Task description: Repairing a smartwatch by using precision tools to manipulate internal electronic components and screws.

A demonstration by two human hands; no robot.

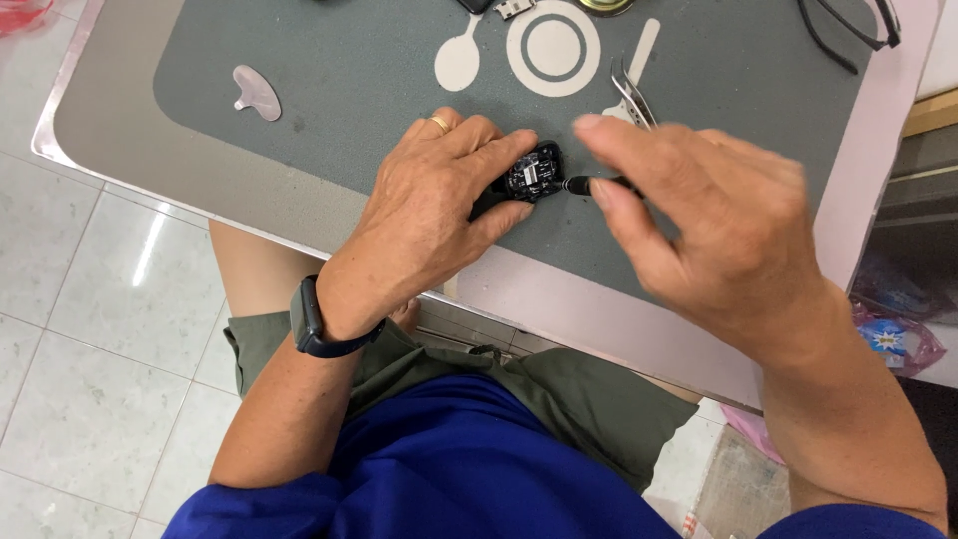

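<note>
Nearest the camera are a blue shirt [469,469] and olive shorts [559,399], the person seated at the tabletop [110,140] edge. The left hand [429,220], with a dark band [314,324] on the wrist and a ring [439,124], closes over a small black device [534,172], thumb and fingers pinching its sides and pressing it down onto the grey mat [359,90]. That grip seems meant to keep the opened part from sliding while it is worked on; circuit parts show inside it. The right hand [709,220] is curled around a thin black tool [589,185], held like a pen between thumb and forefinger, its tip just touching the right side of the device. The low, slanted hold suggests fine work at one spot.

Beyond the hands, tweezers [631,95] lie on the mat near the right hand, within easy reach. A pale, spoon-shaped pick [256,92] rests well apart to the left. Glasses [848,25] lie at the far right corner, and a round metal part [606,5] sits at the far edge. The mat bears a white plate-and-cutlery print. The tabletop has a metal rim; below it is a pale tiled floor [90,329].
</note>
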